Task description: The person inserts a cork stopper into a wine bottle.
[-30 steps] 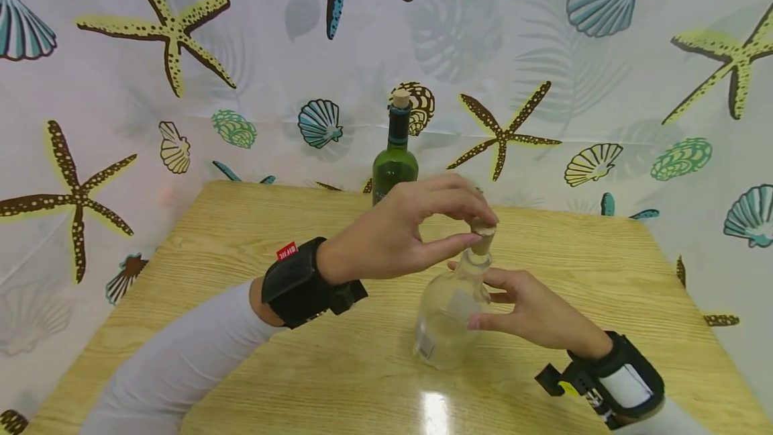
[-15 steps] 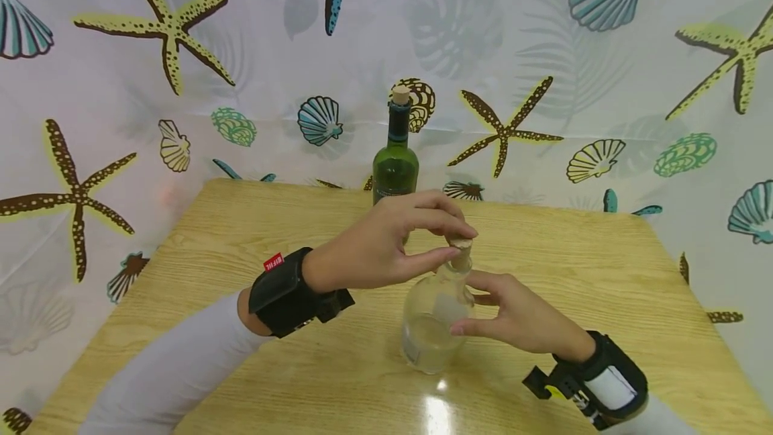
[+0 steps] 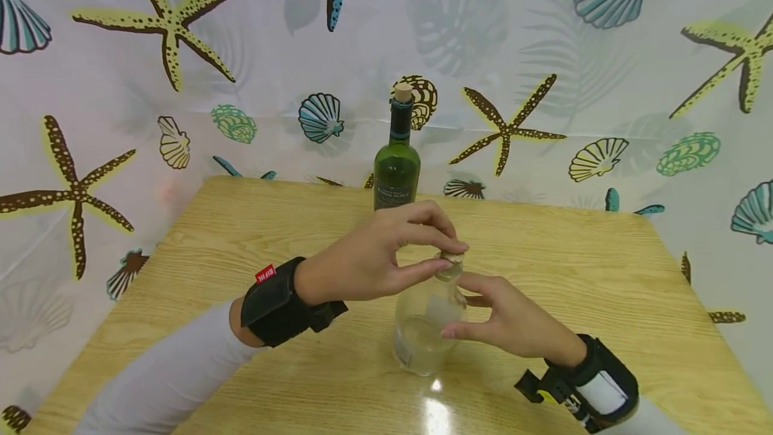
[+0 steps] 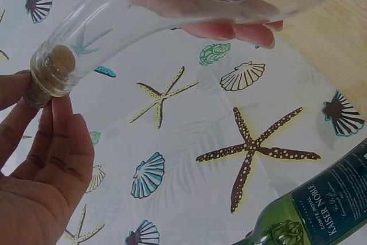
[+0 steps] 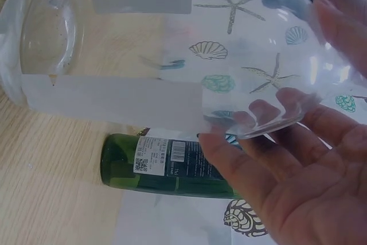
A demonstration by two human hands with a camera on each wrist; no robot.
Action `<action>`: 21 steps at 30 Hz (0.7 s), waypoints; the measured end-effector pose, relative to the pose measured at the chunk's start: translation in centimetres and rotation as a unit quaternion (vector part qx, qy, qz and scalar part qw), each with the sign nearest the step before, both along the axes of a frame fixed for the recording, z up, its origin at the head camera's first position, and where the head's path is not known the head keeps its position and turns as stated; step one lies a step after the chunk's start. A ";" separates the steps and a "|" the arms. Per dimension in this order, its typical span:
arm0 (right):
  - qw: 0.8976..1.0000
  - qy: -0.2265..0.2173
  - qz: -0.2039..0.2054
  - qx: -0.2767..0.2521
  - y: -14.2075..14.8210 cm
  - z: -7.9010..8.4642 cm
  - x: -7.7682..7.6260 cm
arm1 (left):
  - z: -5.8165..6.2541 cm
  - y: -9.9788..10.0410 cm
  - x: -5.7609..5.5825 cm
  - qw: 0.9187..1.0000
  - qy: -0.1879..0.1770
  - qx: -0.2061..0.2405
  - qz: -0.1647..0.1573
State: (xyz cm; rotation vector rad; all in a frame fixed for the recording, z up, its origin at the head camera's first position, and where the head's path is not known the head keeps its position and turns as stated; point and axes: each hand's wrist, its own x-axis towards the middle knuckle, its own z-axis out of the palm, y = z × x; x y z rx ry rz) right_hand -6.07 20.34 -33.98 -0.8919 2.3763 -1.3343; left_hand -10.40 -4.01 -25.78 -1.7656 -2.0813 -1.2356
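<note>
A clear glass bottle (image 3: 419, 344) stands on the wooden table, its neck leaning slightly right in the head view. My left hand (image 3: 368, 257) pinches the cork (image 3: 452, 258) between thumb and fingers at the bottle mouth. In the left wrist view, part of the cork (image 4: 61, 62) shows inside the glass neck, and its outer end sticks out between the fingertips. My right hand (image 3: 519, 321) holds the bottle around its shoulder, thumb on the near side. In the right wrist view, curled fingers (image 5: 252, 170) show beside and through the glass.
Behind my left hand stands a green wine bottle (image 3: 396, 173) with a dark label and a cork (image 3: 402, 92) in its top. A white curtain (image 3: 260, 66) printed with shells and starfish hangs behind the table (image 3: 253, 220).
The cork has sunk deeper into the neck of the clear bottle. Both hands and the bottle have shifted left and a little nearer in the head view.
</note>
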 end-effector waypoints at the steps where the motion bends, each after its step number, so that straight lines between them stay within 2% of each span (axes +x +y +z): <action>1: 1.000 0.000 0.002 0.000 0.0 0.0 0.0 | 0.0 0.0 0.0 1.000 0.000 0.001 0.001; 3: 1.000 -0.004 0.015 0.000 0.3 -0.2 -0.3 | 0.0 0.1 0.0 1.000 0.000 0.002 0.001; 5: 0.999 -0.029 0.038 0.000 0.9 -0.4 -0.6 | 0.1 0.1 -0.1 1.000 -0.004 -0.001 -0.005; 9: 0.992 -0.084 0.090 0.019 2.1 -1.3 -1.4 | 0.6 0.4 -0.4 0.999 -0.015 -0.025 -0.028; 11: 0.990 -0.093 0.104 0.026 2.3 -2.0 -1.8 | 0.8 0.5 -0.5 0.998 -0.020 -0.040 -0.040; 16: 0.988 -0.113 0.108 -0.007 1.8 -3.3 -2.1 | 1.2 0.4 -0.7 0.996 -0.042 -0.061 -0.049; 18: 0.988 -0.112 0.104 -0.021 1.6 -3.5 -2.1 | 1.2 0.2 -0.7 0.996 -0.046 -0.060 -0.040; 21: 0.991 -0.085 0.094 -0.031 1.2 -3.5 -1.9 | 1.0 -0.1 -0.5 0.998 -0.034 -0.046 -0.014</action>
